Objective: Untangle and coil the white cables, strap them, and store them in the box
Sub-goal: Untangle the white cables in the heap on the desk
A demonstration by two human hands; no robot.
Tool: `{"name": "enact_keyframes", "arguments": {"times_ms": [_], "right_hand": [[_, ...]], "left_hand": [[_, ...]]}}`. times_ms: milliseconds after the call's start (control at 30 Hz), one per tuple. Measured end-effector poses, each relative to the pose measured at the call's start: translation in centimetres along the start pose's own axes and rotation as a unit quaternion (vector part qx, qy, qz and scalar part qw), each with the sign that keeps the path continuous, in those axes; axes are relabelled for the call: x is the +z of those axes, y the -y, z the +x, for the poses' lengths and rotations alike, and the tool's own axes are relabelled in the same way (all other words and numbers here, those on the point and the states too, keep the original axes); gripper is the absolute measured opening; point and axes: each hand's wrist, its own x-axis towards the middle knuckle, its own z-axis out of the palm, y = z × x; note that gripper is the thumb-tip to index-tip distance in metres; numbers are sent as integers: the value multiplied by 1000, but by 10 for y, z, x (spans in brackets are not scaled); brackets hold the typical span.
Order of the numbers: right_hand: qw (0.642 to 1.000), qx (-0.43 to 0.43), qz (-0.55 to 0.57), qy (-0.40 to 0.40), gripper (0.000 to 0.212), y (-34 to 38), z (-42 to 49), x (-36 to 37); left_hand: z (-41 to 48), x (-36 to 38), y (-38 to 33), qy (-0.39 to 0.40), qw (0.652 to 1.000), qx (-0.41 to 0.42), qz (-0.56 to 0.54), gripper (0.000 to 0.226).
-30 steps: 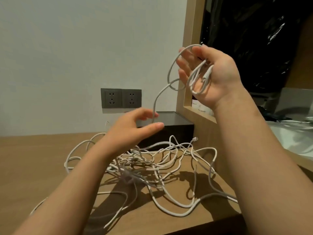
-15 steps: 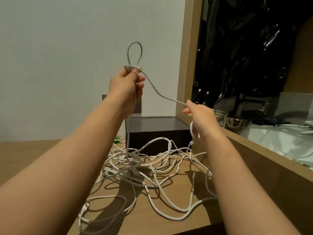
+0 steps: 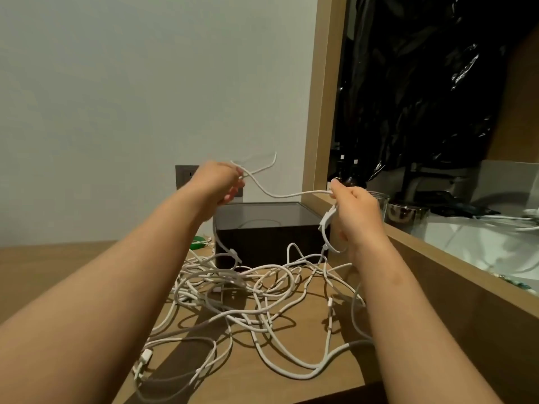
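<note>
The left hand pinches one cable near its free end, which sticks up past the fingers. The right hand pinches the same strand, with a few loops hanging from its curled fingers, so the first coil looks barely begun. Nearly everything is left to do. Below the hands the tangle sprawls over the desk, crossed over itself, with no strap on it that I can see. The box sits just behind the tangle, and I cannot tell if its top is open. A green thing lies beside the box, perhaps a strap.
</note>
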Motion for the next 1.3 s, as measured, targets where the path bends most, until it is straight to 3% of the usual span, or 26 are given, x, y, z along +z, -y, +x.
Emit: {"name": "enact_keyframes", "arguments": {"times_ms": [133,200,300,433,567,667,733,900,1100,1233,1300], "right_hand": [[996,29,67,52,18,-12,-5,1],[995,27,60,77,23,-22,-10,0],[995,16,37,88,23,-33,-18,0],[995,2,63,83,18,-44,-26,-1],[997,-24,41,62,17,-57,-27,-1],[995,-52,33,72,16,-60,-28,7],[994,-61,42,83,17,-60,-30,12],[990,-52,82,104,19,-57,-33,14],[959,-19,265,97,22,-45,-32,-3],[977,-58,193,72,19,-47,-33,-4],[981,-98,152,64,15,-46,-34,-1]], "left_hand": [[-9,2,34,-78,971,39,221,42],[-24,5,43,-96,969,68,216,44],[-45,9,50,-92,984,93,124,32],[-62,15,62,-18,995,75,61,19],[-73,16,73,66,989,98,89,11],[-80,21,77,173,973,101,112,15],[-81,26,79,188,967,105,135,15],[-80,27,82,144,974,90,150,8],[-77,22,89,41,981,68,178,13],[-77,16,81,-47,978,103,173,11],[-80,15,74,-53,984,105,137,12]]}}
